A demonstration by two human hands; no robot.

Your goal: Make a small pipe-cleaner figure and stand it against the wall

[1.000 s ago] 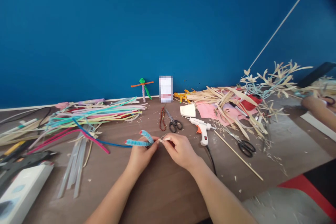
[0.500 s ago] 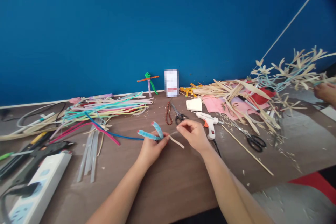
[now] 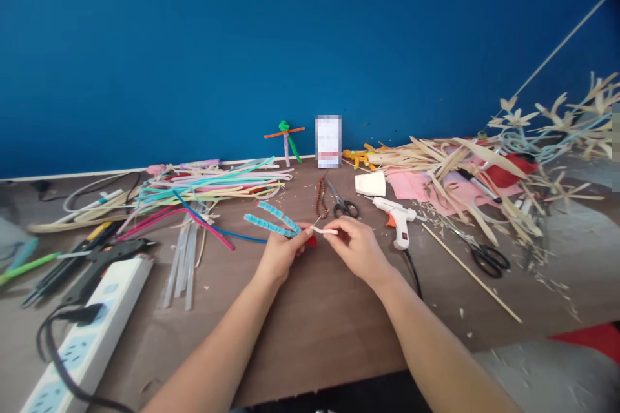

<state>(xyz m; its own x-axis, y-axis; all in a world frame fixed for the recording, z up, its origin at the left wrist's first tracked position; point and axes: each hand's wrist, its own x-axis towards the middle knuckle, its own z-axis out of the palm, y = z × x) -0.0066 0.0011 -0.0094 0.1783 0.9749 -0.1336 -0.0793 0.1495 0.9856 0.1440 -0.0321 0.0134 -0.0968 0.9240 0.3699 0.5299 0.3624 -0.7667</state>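
Note:
My left hand [image 3: 283, 255] grips the joined base of a fuzzy light-blue pipe cleaner [image 3: 268, 226], whose two arms fan out to the upper left. A thin dark-blue stem [image 3: 242, 237] trails left from it. A small red piece [image 3: 312, 241] shows beside my left fingertips. My right hand [image 3: 356, 248] pinches a pale strip of dried husk [image 3: 329, 231] and holds it against the blue piece, so the two hands nearly touch. A wooden table [image 3: 320, 335] lies beneath them.
Close beyond my hands lie black-handled scissors [image 3: 341, 205], a bead string [image 3: 320, 199] and a white glue gun [image 3: 398, 222]. Colored strips [image 3: 208, 184] lie left; a dried husk pile [image 3: 465, 171] lies right. A power strip [image 3: 92, 329] sits front left.
My hands have drawn closer together, and the husk strip now lies against the blue piece. The whole scene sits further right in the view. A hand at the right edge has gone from view.

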